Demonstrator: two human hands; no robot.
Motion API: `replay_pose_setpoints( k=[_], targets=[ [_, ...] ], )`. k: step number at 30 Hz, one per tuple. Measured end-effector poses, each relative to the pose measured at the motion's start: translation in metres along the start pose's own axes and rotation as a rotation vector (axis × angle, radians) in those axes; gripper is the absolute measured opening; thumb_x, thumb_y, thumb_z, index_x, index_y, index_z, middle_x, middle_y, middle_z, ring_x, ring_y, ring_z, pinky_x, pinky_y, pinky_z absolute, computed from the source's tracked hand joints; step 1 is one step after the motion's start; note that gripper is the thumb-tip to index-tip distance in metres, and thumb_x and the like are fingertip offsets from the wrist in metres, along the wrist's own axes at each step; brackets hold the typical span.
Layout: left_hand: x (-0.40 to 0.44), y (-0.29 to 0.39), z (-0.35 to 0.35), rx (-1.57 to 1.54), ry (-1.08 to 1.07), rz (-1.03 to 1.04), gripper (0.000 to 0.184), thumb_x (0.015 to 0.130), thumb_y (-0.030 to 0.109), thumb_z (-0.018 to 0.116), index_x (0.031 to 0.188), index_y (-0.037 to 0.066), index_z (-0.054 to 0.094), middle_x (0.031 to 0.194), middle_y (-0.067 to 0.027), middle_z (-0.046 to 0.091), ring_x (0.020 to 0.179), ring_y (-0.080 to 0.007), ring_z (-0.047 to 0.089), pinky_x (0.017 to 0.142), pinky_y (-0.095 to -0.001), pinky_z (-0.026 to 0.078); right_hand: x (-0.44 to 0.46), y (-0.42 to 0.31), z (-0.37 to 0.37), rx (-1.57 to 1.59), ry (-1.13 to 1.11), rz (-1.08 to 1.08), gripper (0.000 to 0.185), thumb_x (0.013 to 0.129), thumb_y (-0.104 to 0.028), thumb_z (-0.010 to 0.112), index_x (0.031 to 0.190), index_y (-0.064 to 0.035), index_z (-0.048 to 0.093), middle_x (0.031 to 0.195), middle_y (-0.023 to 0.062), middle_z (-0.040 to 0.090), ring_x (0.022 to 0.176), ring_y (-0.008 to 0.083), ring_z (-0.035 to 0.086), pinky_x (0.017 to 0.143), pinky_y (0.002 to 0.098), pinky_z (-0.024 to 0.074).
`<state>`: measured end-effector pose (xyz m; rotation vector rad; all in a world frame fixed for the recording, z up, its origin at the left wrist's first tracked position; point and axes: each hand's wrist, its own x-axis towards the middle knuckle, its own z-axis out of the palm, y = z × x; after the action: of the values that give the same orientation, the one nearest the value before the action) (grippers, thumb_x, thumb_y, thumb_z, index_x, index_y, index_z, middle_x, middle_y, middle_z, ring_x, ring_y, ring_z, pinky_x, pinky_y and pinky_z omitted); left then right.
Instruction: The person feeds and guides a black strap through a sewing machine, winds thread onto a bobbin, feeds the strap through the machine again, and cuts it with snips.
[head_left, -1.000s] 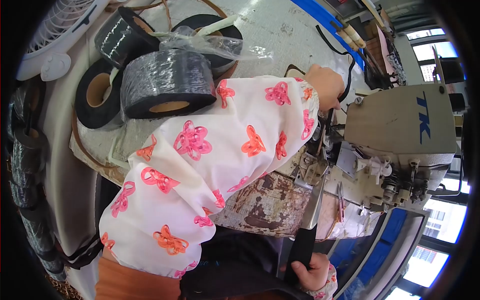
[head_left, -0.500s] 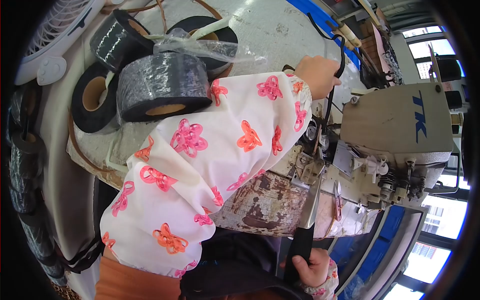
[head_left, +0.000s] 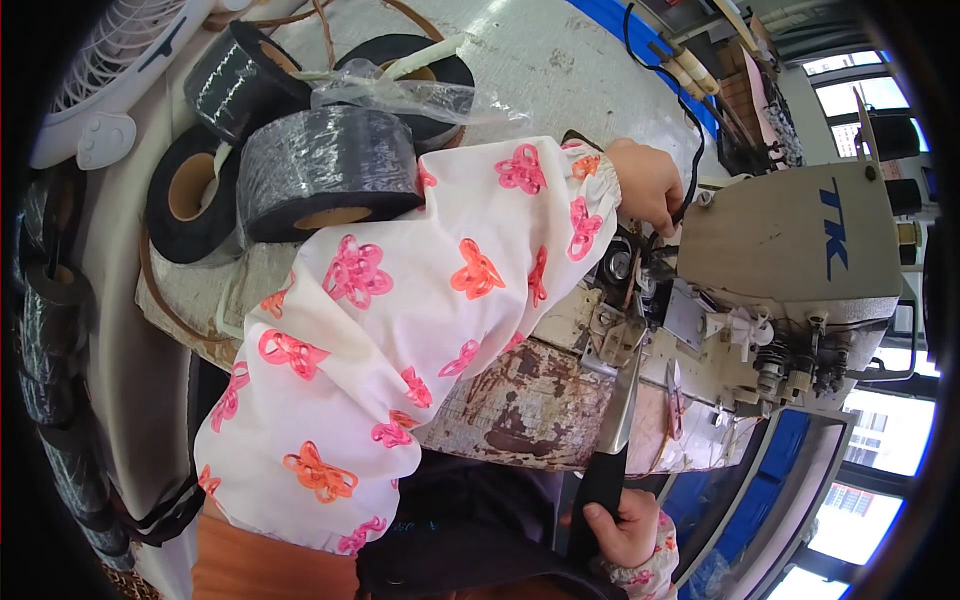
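A beige sewing machine stands at the right, with a long silver metal guide running from its needle area toward me. My left hand is behind the machine bed, fingers closed on a narrow black strip that trails away toward the back. At the table's front edge my right hand is closed, thumb up, on a wide black band. That band enters the near end of the guide. The needle area is partly hidden by machine parts.
Plastic-wrapped black tape rolls sit on the worn table at left. Small scissors or snips lie by the guide. A white fan stands far left, and blue bins are below right.
My left hand has come down and nearer the machine bed, its forearm shifting slightly left. The narrow strip now hangs farther back. My right hand has barely moved.
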<state>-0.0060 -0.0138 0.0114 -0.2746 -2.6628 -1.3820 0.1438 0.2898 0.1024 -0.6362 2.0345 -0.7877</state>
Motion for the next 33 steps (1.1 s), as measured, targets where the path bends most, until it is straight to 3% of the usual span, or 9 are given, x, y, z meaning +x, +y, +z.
replay_pose_setpoints(
  k=[7,17,19,20,22,26,28,31,33],
  targets=[
    [0.001,-0.002,0.009,0.085,0.283,-0.057,0.019,0.066,0.03,0.074,0.069,0.013,0.068,0.07,-0.0049,0.065,0.077,-0.0243,0.063,0.066,-0.0379,0.044,-0.002,0.001,-0.001,0.005,-0.009,-0.026,0.019,0.087,-0.013,0.056,0.078,0.0,0.066,0.07,0.008,0.067,0.06,0.0172,0.065,0.057,0.0261,0.0501],
    [0.009,-0.01,0.01,0.098,0.448,-0.17,0.016,0.07,0.028,0.071,0.075,0.013,0.068,0.073,-0.007,0.065,0.077,-0.0257,0.063,0.07,-0.0398,0.043,-0.003,0.0,-0.002,0.01,-0.009,-0.022,0.021,0.088,-0.016,0.056,0.078,-0.0009,0.066,0.07,0.0079,0.067,0.06,0.0178,0.066,0.057,0.0267,0.0505],
    [0.009,-0.013,0.013,0.047,0.672,-0.038,0.019,0.069,0.024,0.071,0.07,0.007,0.064,0.063,-0.0111,0.06,0.06,-0.0297,0.058,0.058,-0.0396,0.044,-0.002,-0.002,-0.002,-0.002,-0.015,-0.015,0.021,0.088,-0.016,0.056,0.078,-0.0013,0.066,0.069,0.0079,0.067,0.06,0.0177,0.066,0.057,0.0269,0.0504],
    [0.009,-0.013,0.013,0.047,0.672,-0.038,0.019,0.069,0.024,0.071,0.07,0.007,0.064,0.063,-0.0111,0.06,0.06,-0.0297,0.058,0.058,-0.0396,0.044,-0.002,-0.002,-0.002,-0.001,-0.016,-0.015,0.021,0.088,-0.016,0.056,0.078,-0.0013,0.066,0.069,0.0079,0.067,0.06,0.0177,0.066,0.057,0.0269,0.0504],
    [0.011,-0.011,0.012,-0.036,0.715,-0.108,0.014,0.074,0.026,0.067,0.078,0.013,0.067,0.073,-0.0069,0.065,0.075,-0.0272,0.062,0.07,-0.0406,0.043,-0.001,0.0,-0.002,-0.022,-0.025,-0.025,0.02,0.088,-0.016,0.056,0.077,-0.0017,0.067,0.069,0.0077,0.067,0.06,0.0177,0.065,0.057,0.0268,0.0501],
    [0.012,-0.011,0.004,-0.223,0.733,-0.16,0.017,0.074,0.025,0.067,0.079,0.009,0.066,0.075,-0.0085,0.066,0.074,-0.0251,0.064,0.068,-0.0371,0.047,-0.001,-0.001,-0.002,-0.015,-0.015,-0.011,0.019,0.087,-0.014,0.056,0.077,-0.0018,0.067,0.069,0.0074,0.067,0.06,0.0177,0.065,0.056,0.0267,0.0497],
    [0.008,-0.011,0.0,-0.594,0.585,-0.047,0.024,0.071,0.025,0.069,0.082,0.003,0.066,0.077,-0.0114,0.066,0.072,-0.0211,0.065,0.065,-0.0312,0.05,0.0,-0.004,-0.001,-0.015,-0.007,0.014,0.017,0.086,-0.012,0.057,0.077,-0.0018,0.067,0.068,0.0071,0.067,0.06,0.0175,0.065,0.056,0.0266,0.0495],
    [-0.005,-0.006,0.003,-0.577,0.356,-0.004,0.033,0.067,0.027,0.072,0.083,-0.002,0.065,0.075,-0.0126,0.066,0.07,-0.0162,0.064,0.066,-0.027,0.049,0.0,-0.002,-0.001,-0.013,-0.014,-0.004,0.015,0.085,-0.011,0.057,0.077,-0.0017,0.067,0.068,0.0069,0.067,0.06,0.0174,0.065,0.056,0.0267,0.0492],
    [-0.016,-0.002,0.006,-0.556,0.315,0.003,0.032,0.068,0.026,0.073,0.086,0.0,0.067,0.071,-0.011,0.065,0.066,-0.0157,0.061,0.064,-0.027,0.048,-0.001,0.0,-0.002,-0.013,-0.017,-0.025,0.015,0.085,-0.011,0.058,0.077,-0.0019,0.067,0.068,0.0071,0.067,0.059,0.0174,0.065,0.056,0.0269,0.0489]
  ],
)
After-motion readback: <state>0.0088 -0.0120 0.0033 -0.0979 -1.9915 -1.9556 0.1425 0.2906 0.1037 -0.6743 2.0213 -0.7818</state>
